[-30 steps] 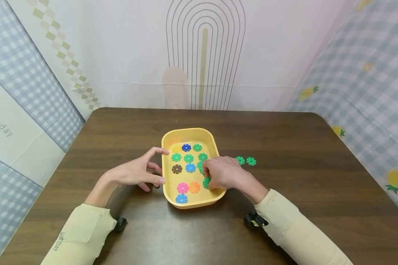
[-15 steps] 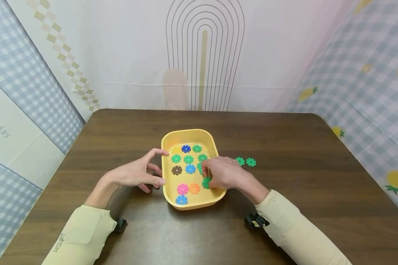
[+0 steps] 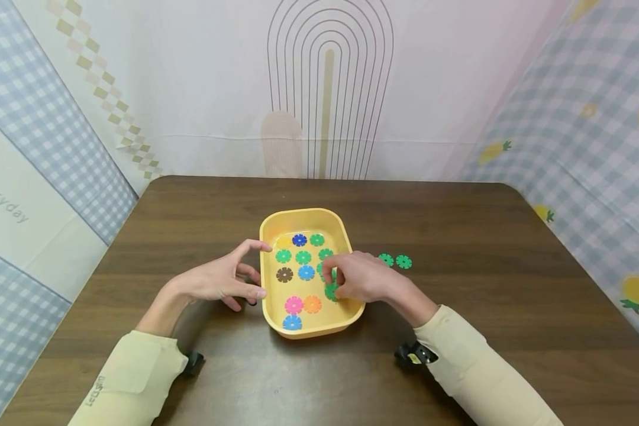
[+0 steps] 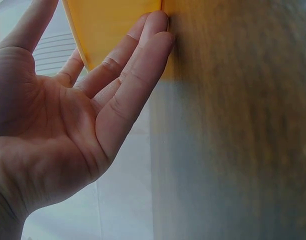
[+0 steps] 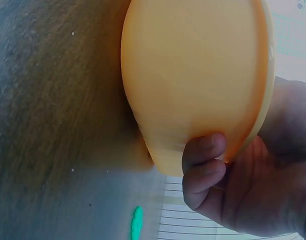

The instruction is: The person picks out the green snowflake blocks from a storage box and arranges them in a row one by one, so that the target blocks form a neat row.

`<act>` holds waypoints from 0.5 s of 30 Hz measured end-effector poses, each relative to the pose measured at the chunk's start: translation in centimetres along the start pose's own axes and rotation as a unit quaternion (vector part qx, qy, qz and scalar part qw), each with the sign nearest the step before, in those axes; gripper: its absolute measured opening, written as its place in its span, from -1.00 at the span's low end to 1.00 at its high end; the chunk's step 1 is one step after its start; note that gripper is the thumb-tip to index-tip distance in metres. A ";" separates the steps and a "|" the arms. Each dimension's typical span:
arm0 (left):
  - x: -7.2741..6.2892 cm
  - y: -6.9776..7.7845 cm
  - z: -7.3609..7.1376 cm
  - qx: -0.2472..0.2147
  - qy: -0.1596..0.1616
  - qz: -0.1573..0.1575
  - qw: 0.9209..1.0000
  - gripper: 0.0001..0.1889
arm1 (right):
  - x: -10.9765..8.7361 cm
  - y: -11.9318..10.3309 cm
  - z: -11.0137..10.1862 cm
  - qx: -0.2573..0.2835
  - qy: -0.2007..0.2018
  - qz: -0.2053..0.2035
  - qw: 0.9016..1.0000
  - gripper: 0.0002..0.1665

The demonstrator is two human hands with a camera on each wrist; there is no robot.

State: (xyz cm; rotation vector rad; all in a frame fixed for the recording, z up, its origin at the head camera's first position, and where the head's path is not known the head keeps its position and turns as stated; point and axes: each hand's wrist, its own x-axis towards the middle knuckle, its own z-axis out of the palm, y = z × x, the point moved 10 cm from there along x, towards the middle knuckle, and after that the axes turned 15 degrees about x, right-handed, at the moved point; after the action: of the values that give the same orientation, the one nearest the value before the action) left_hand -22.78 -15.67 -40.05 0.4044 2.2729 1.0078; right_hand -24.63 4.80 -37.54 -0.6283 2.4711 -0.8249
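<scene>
A yellow plastic tray (image 3: 277,219) holds several notched snowflake discs lying apart, among them a brown disc (image 3: 284,274), a pink disc (image 3: 294,305) and an orange disc (image 3: 312,304). My left hand (image 3: 220,275) rests at the tray's left side, index fingertip and thumb at the rim; in the left wrist view its straight fingers (image 4: 135,85) meet the outer wall. My right hand (image 3: 364,277) reaches over the right rim, thumb and index finger pinching a green snowflake disc (image 3: 331,291) inside. Its other fingers (image 5: 205,175) bend against the outer wall.
Two green discs (image 3: 403,261) lie on the brown wooden table (image 3: 484,296) just right of the tray. Patterned cloth (image 3: 213,89) hangs behind the table and along both sides.
The right thumb and index finger have shifted slightly away from me, and the green disc at them has moved a little the same way. The left hand and the tray have stayed put.
</scene>
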 end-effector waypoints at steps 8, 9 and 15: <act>0.0 0.1 0.0 0.000 -0.001 0.009 1.000 -0.10 | -0.4 -0.1 -0.6 -0.009 0.032 -0.004 0.999 -0.83; 0.0 0.2 0.0 0.001 -0.002 0.011 1.000 -0.10 | -0.5 -0.1 -0.7 -0.008 0.036 -0.005 0.999 -0.84; 0.0 0.2 0.1 -0.002 -0.002 0.015 1.000 -0.11 | -0.8 0.0 -1.3 0.008 0.060 0.001 0.998 -0.85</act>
State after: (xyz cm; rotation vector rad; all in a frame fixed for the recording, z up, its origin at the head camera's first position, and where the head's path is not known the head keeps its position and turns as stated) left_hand -22.71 -15.46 -39.95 0.4410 2.2663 1.0255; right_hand -24.69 5.77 -36.37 -0.5861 2.5695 -0.9056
